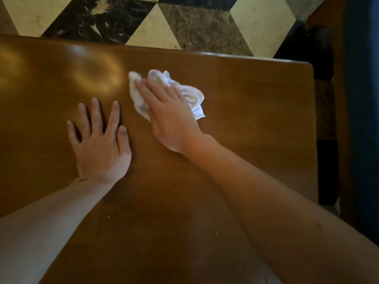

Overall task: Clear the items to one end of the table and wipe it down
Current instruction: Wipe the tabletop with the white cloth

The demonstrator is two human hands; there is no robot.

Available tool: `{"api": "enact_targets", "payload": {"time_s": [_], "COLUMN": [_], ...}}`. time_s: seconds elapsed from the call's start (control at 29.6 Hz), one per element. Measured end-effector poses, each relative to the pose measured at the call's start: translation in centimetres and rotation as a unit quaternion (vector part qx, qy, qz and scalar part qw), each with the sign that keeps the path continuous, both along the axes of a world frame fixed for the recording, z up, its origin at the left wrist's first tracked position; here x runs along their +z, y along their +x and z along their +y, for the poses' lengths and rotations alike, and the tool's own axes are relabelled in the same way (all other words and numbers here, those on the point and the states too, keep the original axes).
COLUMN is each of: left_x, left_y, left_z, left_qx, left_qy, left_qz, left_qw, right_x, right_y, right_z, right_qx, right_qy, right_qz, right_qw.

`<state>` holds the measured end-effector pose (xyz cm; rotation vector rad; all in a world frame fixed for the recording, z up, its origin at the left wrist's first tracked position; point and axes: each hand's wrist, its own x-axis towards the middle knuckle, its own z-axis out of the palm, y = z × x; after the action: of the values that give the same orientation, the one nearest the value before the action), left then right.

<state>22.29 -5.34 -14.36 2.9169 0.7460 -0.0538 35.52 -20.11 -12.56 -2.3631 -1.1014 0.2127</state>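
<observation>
A crumpled white cloth [192, 95] lies on the brown wooden table [256, 111], toward its far middle. My right hand [166, 115] lies flat on top of the cloth, fingers stretched out and pressing it against the wood. My left hand [100, 144] rests palm down on the bare tabletop just left of the cloth, fingers spread, holding nothing. Both forearms reach in from the near edge. No other items show on this part of the table.
A few small crumbs [217, 234] dot the wood near me. The table's far edge and right edge border a black, cream and brown patterned floor [184, 19]. A dark chair [326, 140] and blue fabric [363, 99] stand along the right side.
</observation>
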Motion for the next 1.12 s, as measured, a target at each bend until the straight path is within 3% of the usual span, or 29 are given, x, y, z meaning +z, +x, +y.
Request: {"api": "enact_targets", "payload": {"time_s": [0.1, 0.2, 0.34, 0.47, 0.54, 0.57, 0.68, 0.81, 0.98, 1.12], "left_x": [0.3, 0.4, 0.5, 0.4, 0.4, 0.4, 0.2, -0.4, -0.4, -0.3], "left_y": [0.3, 0.2, 0.2, 0.5, 0.7, 0.8, 0.8, 0.6, 0.9, 0.5], "left_z": [-0.5, -0.4, -0.5, -0.6, -0.8, -0.8, -0.6, -0.1, 0.3, 0.0], "left_qx": [-0.003, 0.003, -0.007, -0.002, 0.002, 0.000, -0.006, -0.002, -0.013, -0.006], "left_qy": [0.002, 0.001, 0.009, 0.009, 0.006, 0.010, 0.023, 0.018, 0.022, 0.003], "left_qz": [0.006, 0.019, 0.020, 0.017, 0.015, 0.014, 0.005, 0.013, 0.019, 0.015], "left_qw": [1.000, 1.000, 1.000, 1.000, 1.000, 1.000, 1.000, 1.000, 0.999, 1.000], "right_x": [0.3, 0.7, 2.1, 1.9, 1.5, 1.3, 0.9, 0.6, 0.6, 0.9], "right_y": [-0.4, 1.7, 4.7, 3.3, 2.3, 1.5, -2.5, -8.5, -11.0, -11.4], "right_z": [-5.4, -13.1, -22.5, -18.8, -14.6, -12.5, -6.4, -0.4, -0.1, -2.6], "right_qx": [0.116, 0.077, -0.185, -0.505, -0.582, -0.586, -0.498, -0.264, -0.129, -0.030], "right_qy": [-0.037, -0.089, -0.120, -0.097, -0.088, -0.074, -0.058, -0.052, -0.021, -0.069], "right_qz": [-0.016, -0.013, 0.012, 0.026, 0.036, 0.036, 0.022, 0.000, 0.017, -0.016], "right_qw": [0.992, 0.993, 0.975, 0.857, 0.807, 0.806, 0.865, 0.963, 0.991, 0.997]}}
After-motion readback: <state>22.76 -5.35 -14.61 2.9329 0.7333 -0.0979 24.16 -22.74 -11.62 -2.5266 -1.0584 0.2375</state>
